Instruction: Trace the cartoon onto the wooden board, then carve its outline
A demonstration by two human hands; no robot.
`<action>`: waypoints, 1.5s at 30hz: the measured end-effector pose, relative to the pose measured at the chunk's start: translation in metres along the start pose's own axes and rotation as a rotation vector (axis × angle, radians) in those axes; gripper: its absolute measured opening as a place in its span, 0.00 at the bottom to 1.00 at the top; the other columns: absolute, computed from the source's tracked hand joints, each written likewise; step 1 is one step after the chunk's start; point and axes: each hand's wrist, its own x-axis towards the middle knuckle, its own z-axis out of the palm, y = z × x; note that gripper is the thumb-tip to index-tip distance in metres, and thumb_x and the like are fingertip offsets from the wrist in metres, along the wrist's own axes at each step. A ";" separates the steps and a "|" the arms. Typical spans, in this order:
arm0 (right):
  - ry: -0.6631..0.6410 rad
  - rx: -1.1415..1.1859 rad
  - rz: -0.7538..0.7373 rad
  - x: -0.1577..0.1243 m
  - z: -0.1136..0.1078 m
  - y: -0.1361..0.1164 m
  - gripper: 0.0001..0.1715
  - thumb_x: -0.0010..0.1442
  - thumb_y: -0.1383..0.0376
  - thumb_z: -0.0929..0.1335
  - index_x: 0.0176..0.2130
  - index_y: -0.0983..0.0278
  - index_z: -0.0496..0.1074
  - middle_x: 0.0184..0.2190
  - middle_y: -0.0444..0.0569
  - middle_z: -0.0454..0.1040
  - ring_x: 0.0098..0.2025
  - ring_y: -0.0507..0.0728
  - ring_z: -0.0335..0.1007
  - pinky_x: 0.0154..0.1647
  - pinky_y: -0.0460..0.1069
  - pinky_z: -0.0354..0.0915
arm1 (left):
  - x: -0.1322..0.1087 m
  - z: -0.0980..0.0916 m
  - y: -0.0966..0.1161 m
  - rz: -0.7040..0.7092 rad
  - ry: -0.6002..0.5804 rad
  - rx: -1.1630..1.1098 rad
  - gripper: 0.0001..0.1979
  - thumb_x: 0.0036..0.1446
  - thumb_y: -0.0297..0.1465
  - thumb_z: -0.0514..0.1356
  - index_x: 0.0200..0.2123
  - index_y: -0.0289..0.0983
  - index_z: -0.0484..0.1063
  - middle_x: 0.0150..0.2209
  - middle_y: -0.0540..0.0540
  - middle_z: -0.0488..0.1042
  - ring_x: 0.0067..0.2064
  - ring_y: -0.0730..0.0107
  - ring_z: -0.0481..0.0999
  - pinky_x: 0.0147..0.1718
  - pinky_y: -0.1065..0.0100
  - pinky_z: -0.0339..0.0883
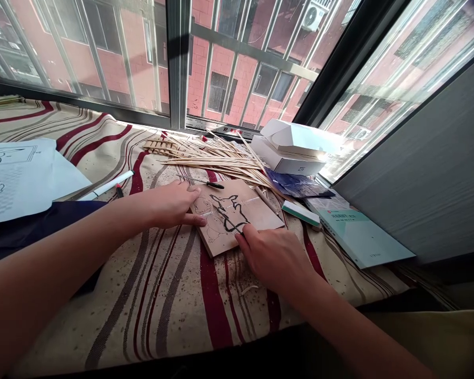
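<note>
A thin wooden board [256, 208] with black and fine outline drawings lies at the middle of the striped cloth. My left hand [181, 202] rests on its left edge, fingers apart, holding nothing. My right hand [270, 252] is closed at the board's near right edge; thumb and forefinger are pinched at the black drawing, and what they grip is too hidden to name. A thin tool with a black handle [215, 185] lies across the board's far left corner. Small crumbs are scattered on the cloth around the board.
Thin wooden sticks [217, 158] are piled behind the board. A white box [292, 150], dark blue paper [296, 184], a green and white block [301, 212] and a book [363, 237] stand or lie right. Drawing sheets [27, 176] and a white tube [110, 184] lie left. Windows rise behind.
</note>
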 end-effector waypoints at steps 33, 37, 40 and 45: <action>-0.088 -0.029 -0.116 0.017 -0.007 0.032 0.27 0.79 0.56 0.59 0.39 0.64 0.80 0.30 0.55 0.83 0.30 0.60 0.75 0.30 0.53 0.40 | 0.003 0.006 -0.006 0.003 -0.001 0.018 0.50 0.70 0.59 0.53 0.79 0.28 0.52 0.77 0.22 0.57 0.76 0.36 0.60 0.72 0.49 0.58; -0.095 -0.002 -0.098 0.017 -0.007 0.025 0.27 0.79 0.57 0.58 0.40 0.65 0.80 0.29 0.56 0.83 0.29 0.61 0.76 0.29 0.53 0.41 | 0.003 0.007 -0.008 0.017 0.010 0.019 0.49 0.70 0.59 0.53 0.79 0.28 0.53 0.77 0.21 0.57 0.76 0.36 0.61 0.72 0.48 0.59; -0.045 0.017 -0.104 0.024 -0.007 0.020 0.27 0.79 0.57 0.59 0.40 0.65 0.81 0.32 0.58 0.84 0.30 0.62 0.77 0.29 0.54 0.40 | 0.004 0.008 -0.010 0.034 0.026 0.014 0.51 0.69 0.61 0.52 0.79 0.27 0.53 0.76 0.20 0.59 0.76 0.35 0.61 0.71 0.47 0.59; -0.039 0.014 -0.167 0.029 -0.011 0.020 0.26 0.78 0.57 0.61 0.37 0.64 0.81 0.28 0.56 0.82 0.28 0.60 0.74 0.29 0.54 0.39 | 0.004 0.008 -0.009 0.018 0.028 -0.009 0.52 0.68 0.63 0.53 0.79 0.28 0.53 0.77 0.22 0.57 0.77 0.35 0.60 0.71 0.48 0.60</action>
